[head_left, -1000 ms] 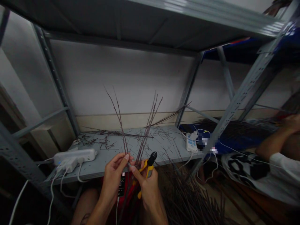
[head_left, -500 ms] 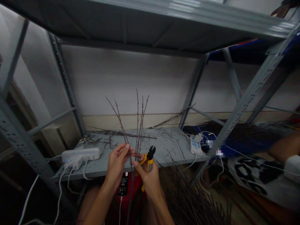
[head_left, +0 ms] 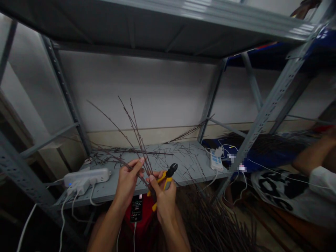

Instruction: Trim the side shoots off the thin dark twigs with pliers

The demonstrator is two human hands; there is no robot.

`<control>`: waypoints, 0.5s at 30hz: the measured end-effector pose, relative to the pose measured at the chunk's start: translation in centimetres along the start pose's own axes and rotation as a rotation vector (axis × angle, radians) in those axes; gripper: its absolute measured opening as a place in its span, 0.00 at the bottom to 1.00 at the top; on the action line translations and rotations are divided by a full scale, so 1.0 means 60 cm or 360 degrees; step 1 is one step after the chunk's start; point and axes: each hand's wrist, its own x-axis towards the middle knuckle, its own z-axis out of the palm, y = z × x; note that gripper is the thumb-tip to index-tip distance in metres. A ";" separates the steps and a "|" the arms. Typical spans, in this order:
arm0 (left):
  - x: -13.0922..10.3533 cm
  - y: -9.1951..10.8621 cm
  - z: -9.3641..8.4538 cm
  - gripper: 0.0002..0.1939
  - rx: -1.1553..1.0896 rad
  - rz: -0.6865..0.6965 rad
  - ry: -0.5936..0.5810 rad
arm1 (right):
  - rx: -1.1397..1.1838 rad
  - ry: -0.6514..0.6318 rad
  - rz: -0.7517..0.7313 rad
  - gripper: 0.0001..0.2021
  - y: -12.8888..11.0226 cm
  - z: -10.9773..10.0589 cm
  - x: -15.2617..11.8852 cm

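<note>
My left hand [head_left: 128,180] is closed, thumb against fingers, on a thin dark twig [head_left: 111,155] that slants out to the left. In my right hand [head_left: 165,197] are yellow-handled diagonal cutters [head_left: 172,170], their black jaws pointing up and right. The same hand pinches the lower ends of several bare twigs [head_left: 135,129], which fan up and left in front of the wall. Both hands are close together over the front edge of the grey metal shelf [head_left: 181,175]. The exact grip of the right fingers around the cutter handles is partly hidden.
Cut twig pieces [head_left: 115,159] and longer twigs lie on the shelf. Power strips [head_left: 86,176] with white cables sit at both ends. A phone [head_left: 136,209] lies below the edge. A big twig pile [head_left: 217,224] stands lower right; another person's arm [head_left: 315,150] is at far right.
The twigs have tilted from nearly upright to leaning left. One twig in my left hand now slants far left, apart from the others. The cutters stay in my right hand.
</note>
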 end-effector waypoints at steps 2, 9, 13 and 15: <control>-0.006 0.002 0.002 0.15 0.0063 0.0009 0.0053 | 0.0096 0.0053 0.0040 0.22 0.004 0.000 -0.004; -0.032 -0.001 0.009 0.25 0.0039 -0.0066 0.0115 | 0.0128 0.0083 0.0036 0.19 0.012 -0.009 -0.029; -0.035 -0.004 0.004 0.27 0.0143 -0.0097 0.0082 | 0.0076 0.0083 0.0035 0.19 0.032 -0.022 -0.038; -0.034 -0.004 0.001 0.25 0.0191 -0.0052 0.0119 | 0.0099 0.0105 0.0051 0.20 0.043 -0.026 -0.040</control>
